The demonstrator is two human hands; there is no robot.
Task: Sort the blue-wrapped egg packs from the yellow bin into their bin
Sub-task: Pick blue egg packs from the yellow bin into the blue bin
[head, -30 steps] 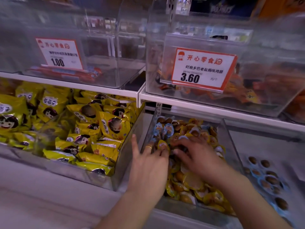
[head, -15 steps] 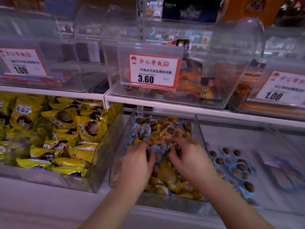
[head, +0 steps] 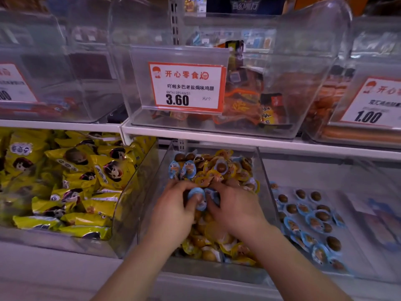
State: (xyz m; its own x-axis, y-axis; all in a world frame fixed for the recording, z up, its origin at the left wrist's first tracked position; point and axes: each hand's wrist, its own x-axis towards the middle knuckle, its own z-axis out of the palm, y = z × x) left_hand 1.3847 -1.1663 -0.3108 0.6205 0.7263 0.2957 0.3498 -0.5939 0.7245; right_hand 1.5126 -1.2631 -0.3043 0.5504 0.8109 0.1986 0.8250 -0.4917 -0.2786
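Note:
A clear bin (head: pixel 263 192) in the middle of the lower shelf holds a heap of yellow-wrapped egg packs (head: pixel 217 237), with two blue-wrapped egg packs (head: pixel 182 169) lying at its far left. Both my hands are inside this bin. My left hand (head: pixel 173 210) pinches a blue-wrapped egg pack (head: pixel 198 197) with thumb and fingers. My right hand (head: pixel 234 207) pinches another blue pack (head: pixel 213 195) right beside it. The clear bin to the right (head: pixel 360 213) holds several blue-wrapped egg packs (head: pixel 312 222) spread thinly over its floor.
A bin of yellow snack bags (head: pixel 71 185) stands on the left. The upper shelf (head: pixel 217 139) overhangs the bins' backs and carries clear bins with price tags 3.60 (head: pixel 186 86) and 1.00 (head: pixel 371 103).
The view has swung to the right. Both hands moved deeper into the middle bin, came together, and now each pinches a blue pack.

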